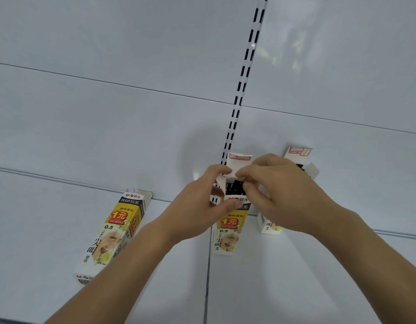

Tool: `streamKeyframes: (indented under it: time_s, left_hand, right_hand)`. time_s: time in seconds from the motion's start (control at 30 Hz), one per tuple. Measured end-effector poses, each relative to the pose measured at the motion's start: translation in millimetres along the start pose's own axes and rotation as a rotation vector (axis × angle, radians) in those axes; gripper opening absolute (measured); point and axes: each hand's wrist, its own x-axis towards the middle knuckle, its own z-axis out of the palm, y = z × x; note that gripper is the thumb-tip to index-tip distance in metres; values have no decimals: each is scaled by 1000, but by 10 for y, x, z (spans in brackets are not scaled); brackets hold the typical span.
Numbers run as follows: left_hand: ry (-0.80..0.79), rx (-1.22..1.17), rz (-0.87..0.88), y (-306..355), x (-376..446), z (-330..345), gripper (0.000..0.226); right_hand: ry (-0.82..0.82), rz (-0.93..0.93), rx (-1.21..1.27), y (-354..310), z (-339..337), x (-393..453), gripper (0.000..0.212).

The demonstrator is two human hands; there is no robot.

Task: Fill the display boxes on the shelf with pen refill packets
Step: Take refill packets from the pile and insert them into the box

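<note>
middle display box (228, 226) upright on shelf (62, 230), long axis vertical, mouth directly under both hands | left hand (206, 206) grips its top front | right hand (270, 192) pinches top flap (237, 160), equally near

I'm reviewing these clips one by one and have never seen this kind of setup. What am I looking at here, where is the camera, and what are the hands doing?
There is no machine: a person works with bare hands, filmed by one wide-angle camera on their head looking forward and down. The surface is a white store shelf with a slotted upright on the back panel. Three printed refill boxes are on it: a closed left box, an open middle box with dark contents showing at its top, and an open right box, partly hidden. The left hand grips the middle box near its top; the right hand pinches at its opening flap.
</note>
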Motion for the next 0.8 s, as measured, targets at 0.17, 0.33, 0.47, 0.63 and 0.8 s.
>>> streamKeyframes:
  time_s: [0.17,0.33,0.47,0.63,0.8]
  left_hand:
    - [15,36,24,11,-16,23,60]
    - [25,17,31,3,-18,22,64]
    - [32,-16,50,19,-21,36,69]
    - [60,14,54,-25,3,82,55]
    - [61,-50,28,-57,-5,58,61]
  right_hand:
    - [-158,-38,-153,-92,46,-33,63]
    - [-154,-40,-137,-130,61,-69,61]
    - [-49,-12,-149,-53,32,-99,51]
    - [-129,-42,-173,-38,140,-138,59]
    - [116,-76,-109,108,77,-121,50]
